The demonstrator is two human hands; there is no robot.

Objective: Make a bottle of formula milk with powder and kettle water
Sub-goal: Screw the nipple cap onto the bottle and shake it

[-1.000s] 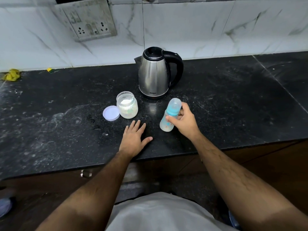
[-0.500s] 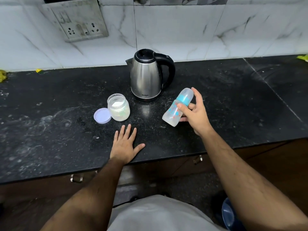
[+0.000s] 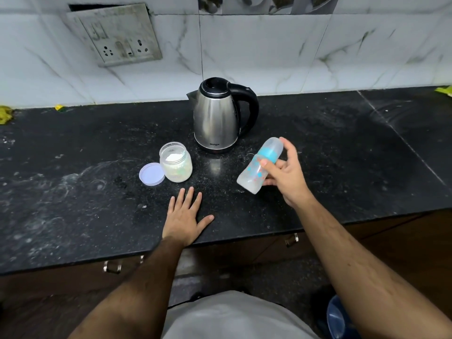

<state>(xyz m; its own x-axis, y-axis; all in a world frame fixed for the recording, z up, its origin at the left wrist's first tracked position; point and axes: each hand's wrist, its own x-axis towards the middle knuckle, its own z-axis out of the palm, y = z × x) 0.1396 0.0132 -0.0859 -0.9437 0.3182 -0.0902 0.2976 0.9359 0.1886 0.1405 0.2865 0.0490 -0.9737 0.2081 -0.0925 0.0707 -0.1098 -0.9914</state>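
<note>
Translucent bottle (image 3: pixel 259 165), teal collar, tilted, lifted off tabletop (image 3: pixel 342 148), right of centre frame. Right hand (image 3: pixel 285 173) fingers wrapped round it. Left hand (image 3: pixel 187 217) flat, fingers spread. Risk: loose cap leaks; open powder jar (image 3: pixel 176 161) nearby, elbow knock spills.

Speckled black worktop (image 3: pixel 73 192) — white marble-veined tiles (image 3: pixel 256 52)

Steel-grey kettle (image 3: pixel 216 121), black handle; frosted bottle (image 3: pixel 259 167) with turquoise collar and dots; lilac lid (image 3: pixel 151 174).

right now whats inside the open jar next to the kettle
The open jar holds white powder, visible through its mouth and clear wall. Whether a scoop lies buried in it cannot be seen. Its lid lies beside it.
</note>
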